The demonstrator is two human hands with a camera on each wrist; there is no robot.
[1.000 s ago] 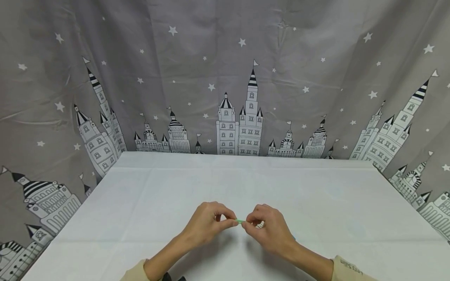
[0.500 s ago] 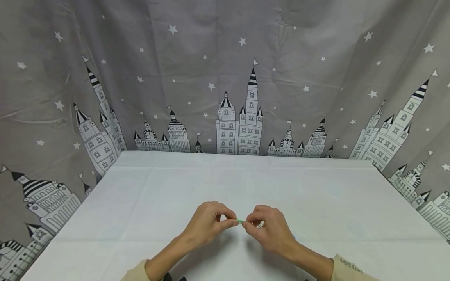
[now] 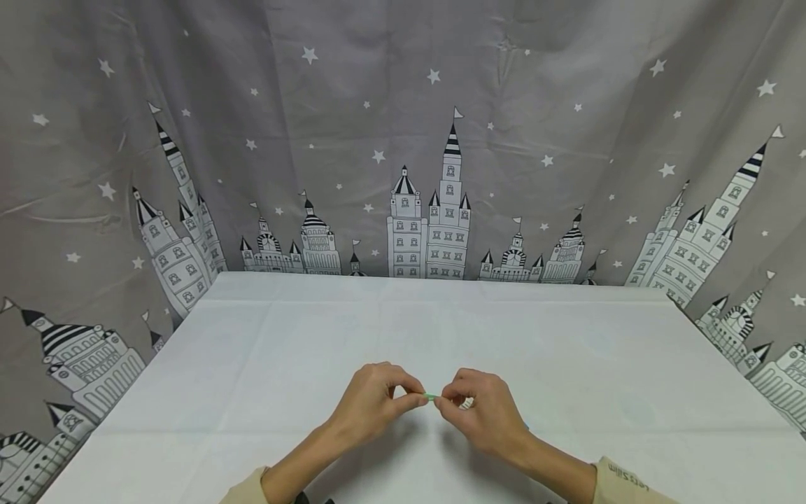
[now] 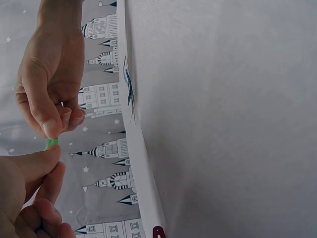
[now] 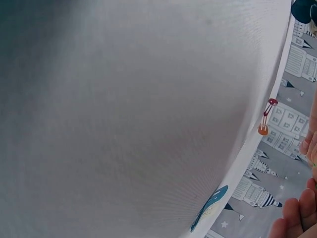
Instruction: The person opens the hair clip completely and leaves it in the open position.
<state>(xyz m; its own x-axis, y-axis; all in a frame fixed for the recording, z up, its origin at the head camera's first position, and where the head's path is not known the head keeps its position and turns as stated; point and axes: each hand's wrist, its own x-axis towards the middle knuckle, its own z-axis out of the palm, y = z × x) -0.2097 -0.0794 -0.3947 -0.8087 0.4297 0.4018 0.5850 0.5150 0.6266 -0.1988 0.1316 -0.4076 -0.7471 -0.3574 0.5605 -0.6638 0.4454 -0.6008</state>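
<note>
Both hands are busy with a small green piece [image 3: 430,397], raised over the white-draped desk [image 3: 567,350] about midway between its left and right edges and well short of the far edge, where the castle-print curtain [image 3: 371,91] begins. The left hand [image 3: 368,402] pinches one end between thumb and forefinger, and the right hand [image 3: 481,409] pinches the other in the same way, so only a short stretch of green shows between the two sets of fingertips. With so much of it covered, its exact form cannot be made out. Each grip looks shallow, thumb tip against fingertip, and that is probably the weak point: if one hand pulls harder than the other, or the pads are slick, an end could slip out and the piece could spring away or drop to the cloth. If it is thin or brittle, bending it while both ends are pinned might crease or snap it. Because the fingertips stand so near each other, they may also hide the very part that needs care. A teal piece [image 5: 210,206] by the edge of the white cloth could be nudged by a careless sweep.
</note>
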